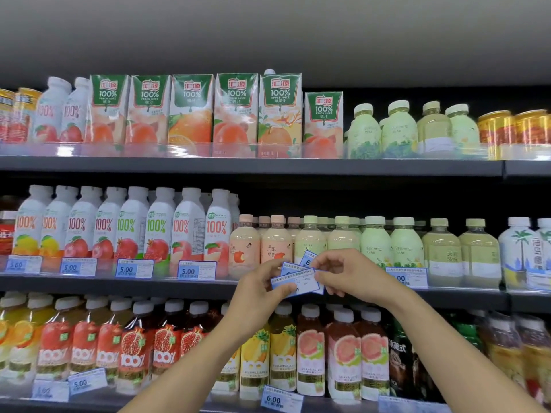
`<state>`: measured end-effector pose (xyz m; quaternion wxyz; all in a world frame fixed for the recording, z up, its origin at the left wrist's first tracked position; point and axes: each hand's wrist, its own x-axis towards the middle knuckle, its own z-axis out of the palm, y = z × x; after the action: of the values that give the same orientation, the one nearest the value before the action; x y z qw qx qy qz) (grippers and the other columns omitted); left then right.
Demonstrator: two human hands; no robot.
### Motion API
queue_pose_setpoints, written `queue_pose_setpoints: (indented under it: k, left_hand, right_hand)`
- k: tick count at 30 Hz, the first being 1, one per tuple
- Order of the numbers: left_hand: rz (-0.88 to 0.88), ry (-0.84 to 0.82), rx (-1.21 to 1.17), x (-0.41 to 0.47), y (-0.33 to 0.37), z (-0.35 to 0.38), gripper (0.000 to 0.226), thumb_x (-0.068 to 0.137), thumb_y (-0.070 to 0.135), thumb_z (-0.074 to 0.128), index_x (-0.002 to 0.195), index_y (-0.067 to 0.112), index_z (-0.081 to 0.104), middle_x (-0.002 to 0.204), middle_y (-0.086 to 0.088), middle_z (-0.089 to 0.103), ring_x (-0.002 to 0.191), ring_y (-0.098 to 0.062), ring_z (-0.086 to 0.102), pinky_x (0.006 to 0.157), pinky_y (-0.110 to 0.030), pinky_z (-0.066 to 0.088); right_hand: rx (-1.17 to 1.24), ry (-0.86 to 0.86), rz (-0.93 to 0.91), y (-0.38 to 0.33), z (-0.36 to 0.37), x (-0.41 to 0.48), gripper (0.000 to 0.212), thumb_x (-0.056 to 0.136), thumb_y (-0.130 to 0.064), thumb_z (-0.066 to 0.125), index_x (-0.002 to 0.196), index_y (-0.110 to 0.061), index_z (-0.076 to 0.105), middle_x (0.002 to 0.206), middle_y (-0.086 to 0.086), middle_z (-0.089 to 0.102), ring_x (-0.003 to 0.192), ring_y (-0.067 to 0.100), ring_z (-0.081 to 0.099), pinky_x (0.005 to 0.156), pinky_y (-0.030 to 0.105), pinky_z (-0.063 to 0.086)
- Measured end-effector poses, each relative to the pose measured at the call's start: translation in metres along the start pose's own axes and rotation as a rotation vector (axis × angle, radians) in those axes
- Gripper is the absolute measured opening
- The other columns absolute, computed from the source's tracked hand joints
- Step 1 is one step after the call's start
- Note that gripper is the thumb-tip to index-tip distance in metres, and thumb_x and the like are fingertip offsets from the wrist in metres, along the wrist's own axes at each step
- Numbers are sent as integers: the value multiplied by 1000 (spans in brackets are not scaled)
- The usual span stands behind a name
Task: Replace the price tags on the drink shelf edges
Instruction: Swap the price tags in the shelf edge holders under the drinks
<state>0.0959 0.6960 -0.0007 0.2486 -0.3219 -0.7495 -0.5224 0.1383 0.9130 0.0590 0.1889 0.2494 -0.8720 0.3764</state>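
Observation:
A small stack of blue-bordered white price tags (301, 281) is held in front of the middle shelf edge (119, 283). My left hand (258, 293) grips the stack's left end between thumb and fingers. My right hand (350, 277) pinches the right end of the tags, one of which shows a "6". Behind the hands stand peach-coloured and pale green drink bottles (275, 242). Mounted tags reading 5.00 (196, 270) sit along the middle shelf's clear front rail to the left, and another tag (406, 277) sits to the right.
The top shelf (238, 166) carries juice cartons, white bottles and cans, and its edge bears no tags. The bottom shelf holds juice bottles with a 6.00 tag (280, 399) and 5.00 tags (86, 382) at its front. Coconut drink bottles (520, 248) stand at the right.

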Motion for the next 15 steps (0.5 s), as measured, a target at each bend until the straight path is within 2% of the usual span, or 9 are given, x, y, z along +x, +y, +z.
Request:
queue_pose_setpoints:
  k: [4, 7, 10, 12, 15]
  left_hand:
    - [-17, 12, -51, 2, 2, 5, 43, 90, 24, 74, 130, 23, 59, 113, 9, 71, 102, -6, 68, 90, -34, 57]
    - [-14, 19, -66, 3, 5, 7, 34, 89, 23, 74, 120, 34, 61, 109, 11, 72, 100, -7, 69, 90, -35, 57]
    - [-8, 18, -68, 3, 8, 8, 32, 89, 23, 74, 114, 38, 61, 107, 12, 73, 99, -7, 69, 89, -36, 58]
    - [-9, 16, -72, 2, 9, 9, 30, 89, 25, 74, 114, 35, 63, 107, 11, 73, 98, -8, 70, 89, -38, 58]
    - [-9, 21, -84, 2, 11, 9, 25, 88, 26, 75, 111, 31, 65, 104, 10, 74, 96, -11, 70, 88, -42, 57]
  right_hand:
    - [-39, -20, -22, -1, -1, 0, 18, 88, -27, 71, 105, -31, 68, 85, -6, 70, 59, 6, 59, 61, 21, 50]
    - [-151, 5, -40, 3, 1, 4, 23, 83, -39, 75, 105, -39, 67, 96, -11, 68, 72, 7, 63, 76, 31, 57]
    - [-204, 19, -51, 5, 2, 7, 21, 84, -39, 73, 103, -46, 66, 100, -10, 67, 86, 12, 66, 83, 40, 57]
    - [-184, 16, -54, 5, 1, 8, 21, 85, -36, 73, 103, -44, 66, 96, -7, 67, 82, 14, 67, 81, 40, 58]
    - [-114, 1, -52, 2, 0, 6, 17, 89, -27, 70, 103, -35, 67, 79, -6, 67, 58, 11, 59, 64, 32, 51]
